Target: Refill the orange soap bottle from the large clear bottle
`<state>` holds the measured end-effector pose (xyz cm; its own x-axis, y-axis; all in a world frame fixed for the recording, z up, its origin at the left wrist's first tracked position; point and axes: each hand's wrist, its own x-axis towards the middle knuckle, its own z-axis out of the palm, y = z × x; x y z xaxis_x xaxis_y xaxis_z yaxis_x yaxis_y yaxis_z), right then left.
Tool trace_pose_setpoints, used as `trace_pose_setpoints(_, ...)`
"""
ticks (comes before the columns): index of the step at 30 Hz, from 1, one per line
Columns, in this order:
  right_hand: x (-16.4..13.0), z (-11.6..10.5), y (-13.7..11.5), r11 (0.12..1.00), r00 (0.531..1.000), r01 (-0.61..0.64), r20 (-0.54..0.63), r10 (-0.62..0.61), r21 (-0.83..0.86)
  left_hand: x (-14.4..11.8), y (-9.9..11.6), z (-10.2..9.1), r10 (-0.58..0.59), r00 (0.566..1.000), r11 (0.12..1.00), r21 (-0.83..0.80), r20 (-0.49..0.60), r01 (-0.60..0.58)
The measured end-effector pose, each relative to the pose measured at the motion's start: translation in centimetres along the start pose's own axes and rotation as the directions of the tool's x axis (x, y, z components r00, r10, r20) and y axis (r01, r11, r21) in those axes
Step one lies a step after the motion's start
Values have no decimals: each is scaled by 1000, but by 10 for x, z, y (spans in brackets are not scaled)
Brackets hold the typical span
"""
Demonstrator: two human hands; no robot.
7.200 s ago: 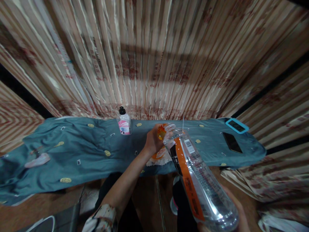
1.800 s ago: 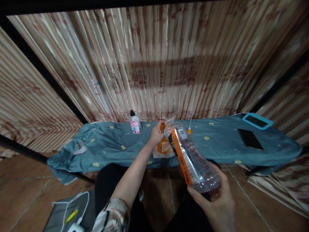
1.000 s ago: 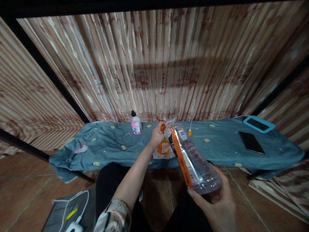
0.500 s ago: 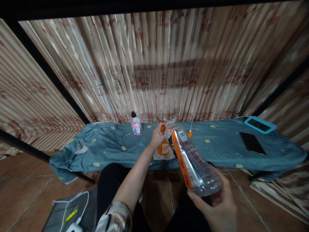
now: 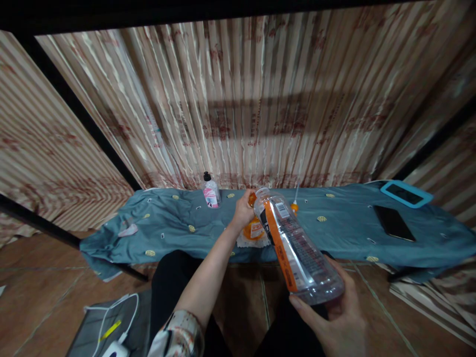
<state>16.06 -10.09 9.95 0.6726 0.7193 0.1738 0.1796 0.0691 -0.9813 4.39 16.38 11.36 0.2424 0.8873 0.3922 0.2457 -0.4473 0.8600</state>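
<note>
Right hand: we see our right hand (image 5: 336, 315) grasping the base end of a large clear plastic bottle with an orange-and-black label (image 5: 293, 248), thumb on the near side.
Left hand: our left hand (image 5: 243, 210) is closed around a small rounded amber translucent part (image 5: 252, 198); we cannot tell whether it joins the vessel below.
Clear bottle: held off the surface and slanted, base towards our 5 o'clock, uncapped mouth towards 11, right beside the amber part; we see no stream.
Amber vessel: an orange-amber rounded container with a pale label (image 5: 254, 229) sits on a white scalloped-edge cloth (image 5: 243, 242), partly hidden by the left hand and clear bottle.
Orange pump top: with its pale thin tube (image 5: 294, 207), it stands at the amber vessel's 2 o'clock, apart from it.
Pink-labelled bottle: clear, black-capped (image 5: 211, 194), upright at the left hand's 10 o'clock on the blue-green cloth-covered tabletop (image 5: 345, 218).
Step at the bottle mouth: we judge this to be holding mouth and amber part together, probably for pouring.
Next move at the mouth: we think it calls for a firm left grip and a slow right-wrist tilt, keeping both openings aligned.
</note>
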Motion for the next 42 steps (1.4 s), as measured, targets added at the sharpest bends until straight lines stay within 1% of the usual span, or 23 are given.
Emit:
trace_pose_setpoints(2, 2, -2, 6, 1000, 1000, -22, -8, 22, -9, 1, -1, 0, 11, 1000, 1000, 16, -2, -11)
trace_pose_setpoints(4, 2, -2, 7, 999, 999, -38, -2, 38, -11, 1, -2, 1, 13, 1000, 1000, 24, -7, -13)
trace_pose_setpoints(6, 0, 0, 1, 999, 999, -52, 7, 52, -9, 1, -4, 1, 4, 1000, 1000, 26, -10, -4)
trace_pose_setpoints(9, -4, 4, -14, 995, 995, -100, -19, 100, -6, 1, -5, 1, -12, 1000, 1000, 26, -10, 12)
trace_pose_setpoints(11, -6, 5, -18, 994, 994, -108, -30, 108, 2, 1, -4, 1, -13, 1000, 1000, 20, -13, 13)
trace_pose_setpoints(13, -4, 3, -13, 995, 995, -95, -23, 95, 3, 1, -4, 1, -18, 1000, 1000, 11, -14, 18)
trace_pose_setpoints(16, 1, -4, 3, 999, 999, -43, 16, 43, -9, 1, -3, 1, -38, 999, 999, 1, -12, 38)
trace_pose_setpoints(18, 2, -6, 9, 999, 999, -34, 24, 34, -14, 1, -3, 1, -52, 999, 999, 0, -12, 52)
trace_pose_setpoints(20, 1, -4, 7, 999, 999, -40, 14, 40, -20, 1, -2, 1, -63, 998, 998, -4, -18, 63)
trace_pose_setpoints(25, -5, 3, -10, 999, 999, -33, -11, 33, -28, 2, 0, 2, -71, 997, 997, -36, -26, 70)
trace_pose_setpoints(28, -3, 1, -7, 998, 999, -39, -9, 39, -40, 2, 1, 2, -80, 996, 996, -40, -31, 79)
trace_pose_setpoints(33, 0, -1, 1, 999, 1000, -13, -14, 12, -42, 2, 1, 2, -77, 996, 997, -32, -40, 76)
trace_pose_setpoints(42, -3, 3, -12, 999, 999, -36, -14, 35, -33, 1, 1, 4, -75, 995, 996, -52, -68, 72)
